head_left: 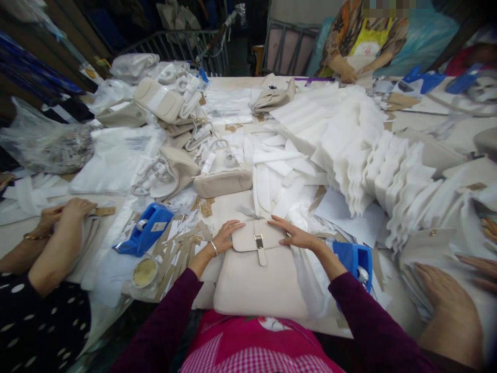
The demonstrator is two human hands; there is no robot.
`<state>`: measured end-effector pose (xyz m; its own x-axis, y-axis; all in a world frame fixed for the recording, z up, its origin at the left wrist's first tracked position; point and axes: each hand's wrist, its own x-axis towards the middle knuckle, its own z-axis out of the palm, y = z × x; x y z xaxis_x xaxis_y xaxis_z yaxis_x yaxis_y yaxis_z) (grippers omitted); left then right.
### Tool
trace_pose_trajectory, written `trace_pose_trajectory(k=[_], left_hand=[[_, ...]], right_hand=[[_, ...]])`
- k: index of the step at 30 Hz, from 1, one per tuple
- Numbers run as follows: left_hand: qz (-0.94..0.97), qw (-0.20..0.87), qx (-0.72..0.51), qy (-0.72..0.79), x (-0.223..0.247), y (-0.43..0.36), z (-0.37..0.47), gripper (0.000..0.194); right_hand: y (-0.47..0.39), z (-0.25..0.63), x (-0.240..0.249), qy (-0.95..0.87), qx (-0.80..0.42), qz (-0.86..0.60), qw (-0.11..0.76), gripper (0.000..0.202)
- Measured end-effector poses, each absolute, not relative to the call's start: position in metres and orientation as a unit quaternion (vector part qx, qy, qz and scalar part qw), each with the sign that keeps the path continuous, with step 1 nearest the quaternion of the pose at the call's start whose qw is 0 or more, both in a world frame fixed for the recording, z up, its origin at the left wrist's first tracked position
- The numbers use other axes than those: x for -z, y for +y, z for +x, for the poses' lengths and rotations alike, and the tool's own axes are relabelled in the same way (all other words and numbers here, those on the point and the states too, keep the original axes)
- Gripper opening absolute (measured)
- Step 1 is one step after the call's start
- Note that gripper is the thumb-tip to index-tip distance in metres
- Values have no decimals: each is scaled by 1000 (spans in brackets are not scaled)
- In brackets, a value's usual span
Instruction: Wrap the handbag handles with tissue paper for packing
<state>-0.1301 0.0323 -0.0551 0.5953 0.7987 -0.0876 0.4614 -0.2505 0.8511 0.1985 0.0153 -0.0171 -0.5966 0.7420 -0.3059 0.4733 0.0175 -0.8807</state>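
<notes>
A cream handbag lies flat at the table's front edge, right in front of me. Its flap is folded down, and a short strap with a metal buckle runs over the middle. At the flap's upper left corner rests my left hand, fingers stretched out and touching the edge. From the other side my right hand reaches onto the flap, its fingers spread and its thumb lower down. Thin translucent wrapping shows along the bag's right side.
Blue tape dispensers stand left and right of the bag. An open round tin sits at left. Beyond are more handbags and stacked white foam sheets. Co-workers' hands are at left, right and far side.
</notes>
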Motion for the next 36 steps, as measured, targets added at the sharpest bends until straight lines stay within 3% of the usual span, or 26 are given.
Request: trace_pose_trajectory(k=[3, 6, 9, 13, 19, 21, 25, 29, 36], left_hand=[[750, 460, -239, 412, 60, 39, -122, 39], [717, 472, -301, 416, 66, 47, -117, 25], [684, 479, -336, 436, 75, 51, -114, 19], [654, 462, -360, 479, 86, 48, -110, 18], [667, 421, -342, 511, 78, 44, -102, 13], [678, 348, -305, 571, 62, 34, -96, 9], [645, 126, -231, 717, 27, -17, -74, 44], [678, 140, -216, 688, 17, -65, -60, 67], [700, 128, -213, 670, 25, -63, -65, 99]], right_hand=[[19, 198, 14, -715, -541, -435, 83, 95], [22, 193, 12, -722, -512, -459, 71, 97], [24, 187, 11, -714, -502, -481, 83, 83], [17, 175, 9, -747, -421, -504, 102, 47], [-8, 159, 23, -830, -204, -512, 79, 39], [-14, 155, 26, -821, -165, -539, 86, 37], [-18, 146, 24, -787, -147, -582, 143, 30], [-11, 138, 22, -789, -195, -561, 156, 23], [25, 128, 20, -714, -246, -646, 111, 36]])
